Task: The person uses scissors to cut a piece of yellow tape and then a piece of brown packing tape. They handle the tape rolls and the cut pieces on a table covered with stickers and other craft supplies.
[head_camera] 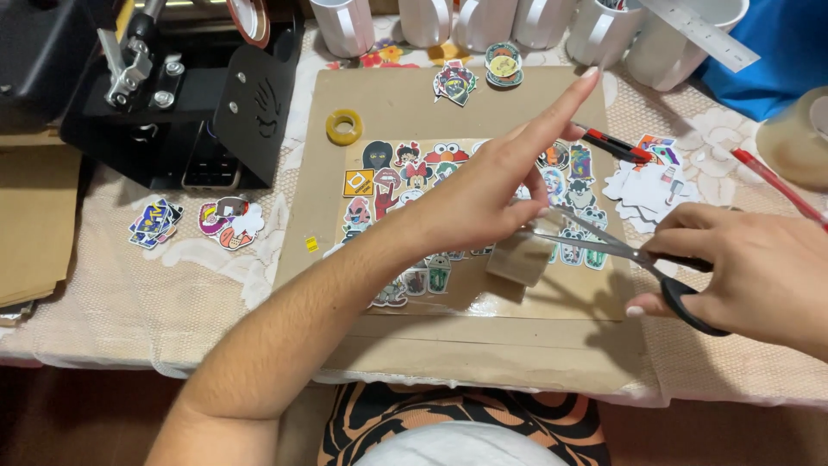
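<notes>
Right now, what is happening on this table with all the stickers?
A person sits at a table and cuts with black-handled scissors in the right hand. The left hand reaches across, index finger stretched out, and pinches what looks like a strip of clear tape at the blades. Below lies a cardboard sheet covered with colourful stickers. A small yellow tape roll rests on the board, white mugs stand along the far edge, and a black press machine is at the left.

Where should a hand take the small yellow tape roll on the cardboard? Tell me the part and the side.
The yellow tape roll lies flat, hole up, on a bare stretch of the cardboard sheet. Come from straight above, probably one finger in the hole and one on the outer rim. Nothing crowds it.
</notes>
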